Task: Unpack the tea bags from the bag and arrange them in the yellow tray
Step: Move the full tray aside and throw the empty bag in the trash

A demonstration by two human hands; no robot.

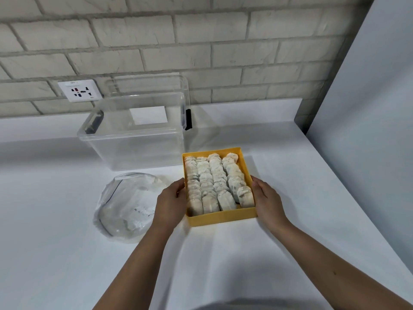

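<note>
The yellow tray (223, 218) sits on the white counter, filled with several rows of pale tea bags (214, 182) standing on edge. My left hand (172, 202) grips the tray's left wall, thumb over the rim. My right hand (267, 202) grips its right wall the same way. The clear plastic bag (125, 204) lies crumpled to the left of the tray, with only a little white residue visible inside.
A clear plastic storage box (134, 139) with black latches stands behind the bag and tray, its lid leaning on the brick wall. A wall socket (79, 90) sits at the back left. A grey panel (368, 108) borders the counter on the right.
</note>
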